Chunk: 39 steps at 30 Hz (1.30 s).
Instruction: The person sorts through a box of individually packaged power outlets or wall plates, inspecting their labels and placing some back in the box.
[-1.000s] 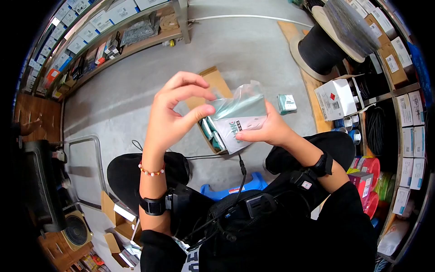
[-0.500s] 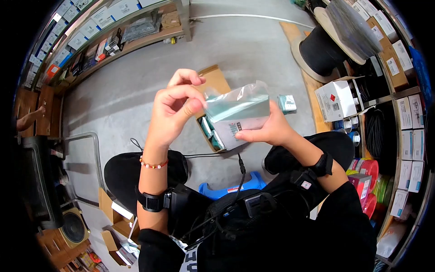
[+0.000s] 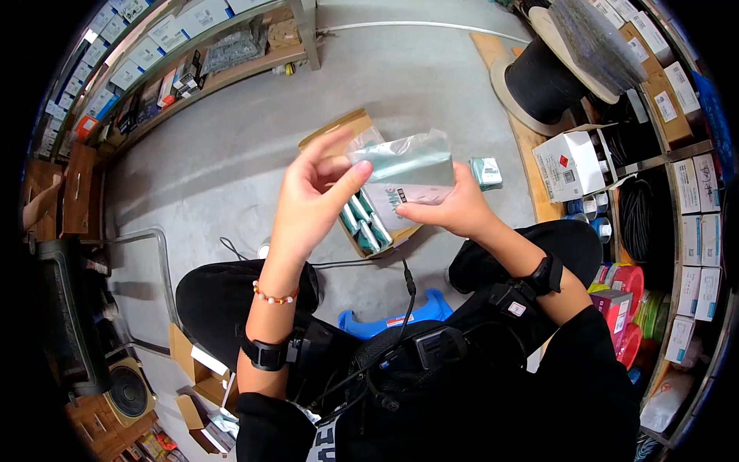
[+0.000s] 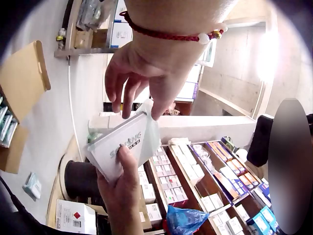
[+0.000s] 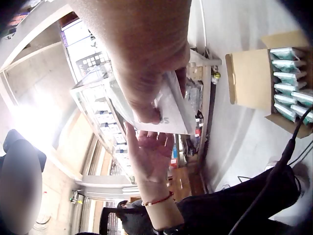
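Right hand (image 3: 460, 208) grasps the printed packet (image 3: 416, 167) in the air near the open carton (image 5: 249, 81), while left hand (image 3: 312, 192), its fingers loose, is at the thin plastic (image 4: 152, 134), which would probably be handled best with gentle touch and steady support.

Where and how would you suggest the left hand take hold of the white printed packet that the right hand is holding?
I would pinch the packet by its left edge, front to back, coming from the person's left. It is flat, and the right hand grips the opposite side, leaving that edge to the left hand; the loose clear film above may slip.
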Motion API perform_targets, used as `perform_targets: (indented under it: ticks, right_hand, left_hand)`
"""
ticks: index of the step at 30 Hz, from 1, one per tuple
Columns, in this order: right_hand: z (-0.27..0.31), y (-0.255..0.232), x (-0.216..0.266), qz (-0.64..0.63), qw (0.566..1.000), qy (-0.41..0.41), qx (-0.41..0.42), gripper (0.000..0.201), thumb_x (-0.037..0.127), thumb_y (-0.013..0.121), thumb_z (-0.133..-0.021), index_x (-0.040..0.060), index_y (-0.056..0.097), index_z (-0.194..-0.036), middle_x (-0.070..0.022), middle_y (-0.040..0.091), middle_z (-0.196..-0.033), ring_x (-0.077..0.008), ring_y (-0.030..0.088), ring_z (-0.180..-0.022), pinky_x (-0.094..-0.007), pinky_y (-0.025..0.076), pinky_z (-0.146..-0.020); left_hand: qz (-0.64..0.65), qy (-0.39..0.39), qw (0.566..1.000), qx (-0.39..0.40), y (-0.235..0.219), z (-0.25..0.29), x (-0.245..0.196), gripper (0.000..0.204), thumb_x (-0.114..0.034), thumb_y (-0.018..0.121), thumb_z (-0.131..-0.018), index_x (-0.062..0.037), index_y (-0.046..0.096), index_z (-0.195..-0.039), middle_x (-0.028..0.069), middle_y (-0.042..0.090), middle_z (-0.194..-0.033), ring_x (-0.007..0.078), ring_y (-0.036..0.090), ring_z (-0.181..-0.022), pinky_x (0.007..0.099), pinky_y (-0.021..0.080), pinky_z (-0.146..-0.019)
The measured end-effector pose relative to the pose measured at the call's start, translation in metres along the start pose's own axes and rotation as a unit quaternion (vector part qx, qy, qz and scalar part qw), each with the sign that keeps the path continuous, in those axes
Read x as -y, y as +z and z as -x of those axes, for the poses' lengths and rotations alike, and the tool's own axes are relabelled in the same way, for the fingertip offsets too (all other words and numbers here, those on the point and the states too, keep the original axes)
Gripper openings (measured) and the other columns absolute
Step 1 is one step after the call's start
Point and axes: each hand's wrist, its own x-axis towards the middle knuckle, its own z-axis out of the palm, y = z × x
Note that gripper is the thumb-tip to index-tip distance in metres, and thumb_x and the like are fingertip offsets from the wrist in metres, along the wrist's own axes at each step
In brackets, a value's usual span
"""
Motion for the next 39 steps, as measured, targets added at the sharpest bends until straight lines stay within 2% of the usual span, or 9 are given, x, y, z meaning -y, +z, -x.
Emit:
perform_targets:
  ticks: [4, 7, 13, 16, 19, 28, 34, 37, 39]
  right_hand:
    - [-0.001, 0.0, -0.004, 0.008, 1.0, -0.006, 0.01, 0.04, 0.009, 0.072, -0.061, -0.0025, 0.055, -0.095, -0.0078, 0.06, -0.089, -0.0121, 0.056, -0.081, -0.026, 0.045, -0.074]
    - [-0.002, 0.0, -0.004, 0.018, 1.0, -0.011, 0.014, 0.04, 0.009, 0.072, -0.061, -0.0026, 0.055, -0.095, -0.0076, 0.06, -0.089, -0.0119, 0.056, -0.081, -0.0257, 0.045, -0.074]
    - [-0.002, 0.0, -0.007, 0.056, 0.997, 0.004, 0.06, 0.042, 0.01, 0.072, -0.06, -0.0031, 0.055, -0.096, -0.0081, 0.06, -0.09, -0.0121, 0.056, -0.081, -0.0262, 0.045, -0.074]
    - [0.001, 0.0, 0.001, 0.054, 0.993, 0.049, 0.09, 0.044, 0.011, 0.072, -0.059, -0.0025, 0.055, -0.097, -0.0079, 0.06, -0.09, -0.0119, 0.056, -0.08, -0.0263, 0.045, -0.074]
    - [0.0, -0.001, -0.003, 0.056, 0.991, 0.041, 0.11, 0.045, 0.011, 0.073, -0.059, -0.0018, 0.055, -0.098, -0.0074, 0.06, -0.089, -0.0112, 0.056, -0.08, -0.0262, 0.045, -0.074]
    - [0.0, -0.003, -0.002, 0.052, 0.981, 0.055, 0.177, 0.043, 0.011, 0.073, -0.059, -0.0002, 0.056, -0.096, -0.0058, 0.06, -0.088, -0.0108, 0.055, -0.08, -0.0254, 0.045, -0.073]
    - [0.002, -0.001, 0.003, 0.047, 0.981, 0.056, 0.18, 0.044, 0.011, 0.074, -0.059, -0.0001, 0.055, -0.098, -0.0061, 0.06, -0.09, -0.0108, 0.055, -0.081, -0.0257, 0.045, -0.073]
    - [0.002, -0.001, 0.002, 0.034, 0.988, 0.052, 0.144, 0.046, 0.013, 0.075, -0.058, -0.0002, 0.055, -0.097, -0.0068, 0.06, -0.09, -0.0117, 0.055, -0.082, -0.026, 0.045, -0.073]
    - [0.001, -0.003, -0.001, 0.03, 0.993, 0.047, 0.099, 0.046, 0.014, 0.075, -0.058, -0.0007, 0.055, -0.097, -0.0074, 0.06, -0.09, -0.0126, 0.056, -0.082, -0.0262, 0.045, -0.073]
  left_hand:
    - [0.006, 0.061, 0.997, -0.036, -0.001, -0.001, -0.004, 0.013, -0.011, 0.058, -0.08, -0.0015, 0.055, -0.089, 0.0032, 0.06, -0.075, 0.0062, 0.054, -0.068, 0.0192, 0.042, -0.061]
    - [-0.15, 0.098, 0.984, 0.002, -0.015, -0.002, 0.002, 0.011, -0.008, 0.057, -0.079, -0.0008, 0.054, -0.086, 0.0033, 0.059, -0.07, 0.0063, 0.054, -0.065, 0.0196, 0.042, -0.058]
    - [-0.275, 0.078, 0.956, 0.063, -0.026, 0.003, -0.006, 0.008, -0.006, 0.057, -0.077, -0.0016, 0.057, -0.084, 0.0042, 0.059, -0.069, 0.0118, 0.055, -0.062, 0.022, 0.043, -0.056]
    - [-0.284, 0.107, 0.939, 0.164, -0.035, 0.003, -0.012, 0.009, -0.005, 0.057, -0.075, -0.0025, 0.058, -0.084, 0.0048, 0.059, -0.071, 0.0129, 0.056, -0.066, 0.024, 0.044, -0.057]
    - [-0.256, 0.07, 0.94, 0.213, -0.04, 0.006, -0.019, 0.011, -0.004, 0.059, -0.074, 0.0017, 0.056, -0.083, 0.0063, 0.058, -0.082, 0.0125, 0.054, -0.072, 0.0241, 0.044, -0.064]
    - [-0.283, 0.058, 0.921, 0.262, -0.042, 0.005, -0.017, 0.008, 0.001, 0.058, -0.072, 0.0018, 0.052, -0.077, 0.0067, 0.054, -0.079, 0.0163, 0.052, -0.076, 0.0258, 0.042, -0.07]
    - [-0.258, 0.109, 0.932, 0.231, -0.043, 0.007, -0.021, 0.006, 0.003, 0.057, -0.07, -0.0003, 0.053, -0.073, 0.0096, 0.045, -0.102, 0.0184, 0.05, -0.087, 0.0285, 0.041, -0.076]
    - [-0.28, 0.194, 0.921, 0.187, -0.041, 0.004, -0.018, 0.002, -0.003, 0.056, -0.075, -0.0023, 0.056, -0.077, 0.009, 0.045, -0.103, 0.0186, 0.053, -0.081, 0.0293, 0.042, -0.07]
    - [-0.245, 0.183, 0.949, 0.079, -0.038, 0.001, -0.017, 0.007, -0.007, 0.056, -0.077, -0.0029, 0.057, -0.082, 0.0078, 0.048, -0.103, 0.0161, 0.053, -0.082, 0.0278, 0.043, -0.07]
